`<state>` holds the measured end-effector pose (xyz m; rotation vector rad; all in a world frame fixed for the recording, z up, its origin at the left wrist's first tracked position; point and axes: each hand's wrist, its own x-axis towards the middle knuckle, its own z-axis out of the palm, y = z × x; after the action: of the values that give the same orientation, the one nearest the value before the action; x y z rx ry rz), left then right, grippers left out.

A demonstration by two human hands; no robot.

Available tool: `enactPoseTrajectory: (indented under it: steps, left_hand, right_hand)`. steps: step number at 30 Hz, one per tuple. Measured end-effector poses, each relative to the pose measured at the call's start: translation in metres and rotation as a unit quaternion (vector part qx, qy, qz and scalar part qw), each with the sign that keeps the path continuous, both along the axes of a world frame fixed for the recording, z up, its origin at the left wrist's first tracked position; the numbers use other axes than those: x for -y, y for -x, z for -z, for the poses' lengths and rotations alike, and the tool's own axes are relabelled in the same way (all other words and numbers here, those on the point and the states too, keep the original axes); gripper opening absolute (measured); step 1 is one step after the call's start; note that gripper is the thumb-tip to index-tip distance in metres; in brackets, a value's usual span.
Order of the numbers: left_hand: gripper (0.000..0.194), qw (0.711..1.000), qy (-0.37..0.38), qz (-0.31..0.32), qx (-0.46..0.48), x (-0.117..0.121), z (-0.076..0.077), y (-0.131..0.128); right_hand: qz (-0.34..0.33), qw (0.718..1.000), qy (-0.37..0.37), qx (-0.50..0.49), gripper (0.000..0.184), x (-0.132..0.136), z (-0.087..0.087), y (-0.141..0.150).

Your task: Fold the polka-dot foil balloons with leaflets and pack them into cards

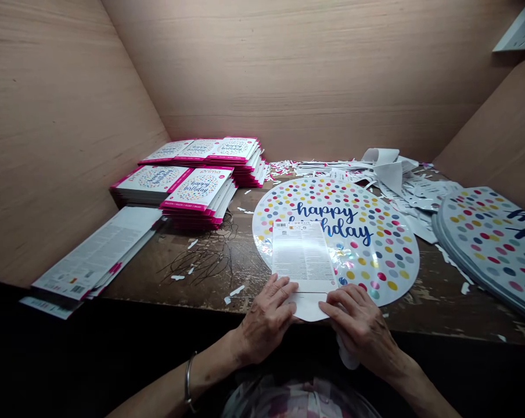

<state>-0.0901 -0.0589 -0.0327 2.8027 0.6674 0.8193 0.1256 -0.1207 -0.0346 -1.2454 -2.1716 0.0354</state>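
A white printed card packet, its text side up, lies over the lower left part of a round foil balloon. The balloon is flat and dotted, with "happy birthday" lettering partly covered by the packet. At the packet's near end a plain white flap reaches past the table edge. My left hand pinches the flap's left side, fingers on top. On the opposite side, my right hand grips the flap's right corner between thumb and fingers. A white strip hangs below my right hand; how it is held is hidden.
Stacks of pink-edged packets stand at the back left, with text-side-up cards nearer me. Flat balloons are piled at right. Paper scraps and dark threads litter the table. Wooden panels enclose it.
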Motion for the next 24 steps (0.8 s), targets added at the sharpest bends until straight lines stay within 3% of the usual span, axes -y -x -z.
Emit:
enactPoseTrajectory:
  steps: [5, 9, 11, 13, 15, 20, 24]
  left_hand:
    - [0.025, 0.994, 0.051, -0.101, 0.009, 0.002, -0.004, -0.014]
    - [0.017, 0.972, 0.045, -0.211, -0.087, -0.001, -0.008, -0.027]
    - [0.008, 0.965, 0.025, -0.232, -0.115, -0.005, -0.005, -0.029]
    - [0.018, 0.969, 0.003, -0.214, -0.125, -0.01, -0.001, -0.028]
    - [0.028, 0.975, -0.014, -0.171, -0.139, -0.009, 0.004, -0.023]
    - [0.054, 0.98, -0.057, -0.082, -0.175, 0.018, 0.009, -0.002]
    - [0.041, 0.984, -0.109, 0.005, -0.144, 0.036, -0.001, 0.02]
  right_hand:
    - [0.087, 0.995, 0.031, -0.032, 0.018, -0.003, 0.005, 0.005]
    - [0.207, 0.977, 0.055, -0.025, 0.006, -0.015, 0.007, 0.012]
    - [0.247, 0.967, 0.061, 0.007, 0.013, -0.021, 0.005, 0.014]
    - [0.263, 0.963, 0.048, 0.041, 0.015, -0.024, 0.003, 0.015]
    - [0.23, 0.971, 0.025, 0.056, 0.015, -0.021, 0.001, 0.018]
    - [0.056, 0.994, -0.073, 0.059, 0.027, 0.006, 0.005, 0.03]
    - [0.001, 0.983, -0.178, 0.054, 0.032, 0.025, 0.015, 0.04]
